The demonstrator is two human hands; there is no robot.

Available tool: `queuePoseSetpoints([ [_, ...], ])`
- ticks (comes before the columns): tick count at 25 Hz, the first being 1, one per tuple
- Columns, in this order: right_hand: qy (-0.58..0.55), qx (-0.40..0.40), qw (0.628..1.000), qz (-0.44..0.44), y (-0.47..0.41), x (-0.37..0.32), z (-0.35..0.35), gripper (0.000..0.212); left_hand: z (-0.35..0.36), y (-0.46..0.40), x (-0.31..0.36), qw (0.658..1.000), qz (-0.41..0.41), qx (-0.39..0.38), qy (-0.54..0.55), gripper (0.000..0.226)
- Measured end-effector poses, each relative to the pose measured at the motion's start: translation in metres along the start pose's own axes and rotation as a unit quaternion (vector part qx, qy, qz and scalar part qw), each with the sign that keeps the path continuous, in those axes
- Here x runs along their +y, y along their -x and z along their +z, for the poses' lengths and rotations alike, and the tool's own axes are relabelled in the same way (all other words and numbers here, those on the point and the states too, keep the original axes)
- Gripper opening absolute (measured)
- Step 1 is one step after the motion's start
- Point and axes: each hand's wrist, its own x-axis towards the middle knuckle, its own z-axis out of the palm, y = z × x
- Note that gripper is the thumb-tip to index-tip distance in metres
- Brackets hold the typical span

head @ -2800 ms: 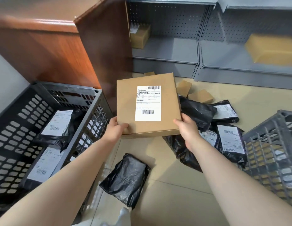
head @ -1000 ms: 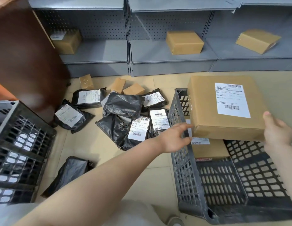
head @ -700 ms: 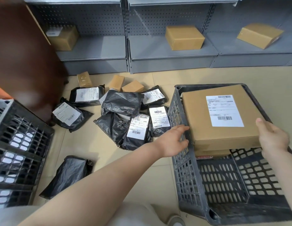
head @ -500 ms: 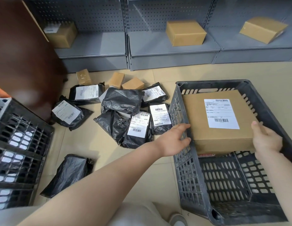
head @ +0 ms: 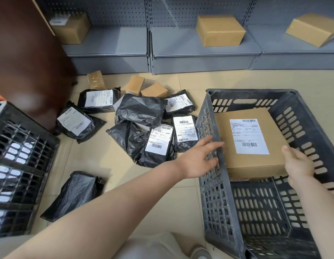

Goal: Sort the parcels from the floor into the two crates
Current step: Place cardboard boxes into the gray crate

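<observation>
A flat cardboard box (head: 227, 139) with a white label lies inside the right grey crate (head: 216, 212), on top of another box whose edge shows beneath it. My right hand (head: 298, 165) grips the box's near right corner, thumb on top. My left hand (head: 199, 158) hovers with fingers spread beside the crate's left wall and holds nothing. On the floor between the crates lies a heap of black bag parcels (head: 142, 111) with white labels. The left crate (head: 22, 165) holds labelled black parcels, seen through its wall.
One black bag (head: 74, 193) lies alone near the left crate. Three small cartons (head: 154, 89) sit on the floor behind the heap. Grey shelves (head: 199, 51) with larger cartons (head: 219, 30) line the back. A dark wooden cabinet (head: 26, 62) stands at the left.
The box has gone from in front of the left crate over to the right crate and down into it. My left hand let go of it and stays by the crate wall.
</observation>
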Motion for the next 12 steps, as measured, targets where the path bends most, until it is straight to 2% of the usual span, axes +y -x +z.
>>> queuePoseSetpoints([
  [3,0.007,-0.007,1.0,0.028,-0.009,0.009,0.001,0.044,0.001,-0.001,0.0,1.0,0.016,-0.002,-0.011,0.046],
  [8,0.04,-0.03,0.998,0.026,-0.015,0.016,0.005,0.044,0.003,0.001,-0.002,0.999,0.024,-0.017,-0.036,0.045],
  [12,0.105,-0.078,0.991,-0.005,-0.01,0.021,0.009,0.061,0.003,0.0,-0.003,0.999,0.025,-0.014,-0.033,0.044],
])
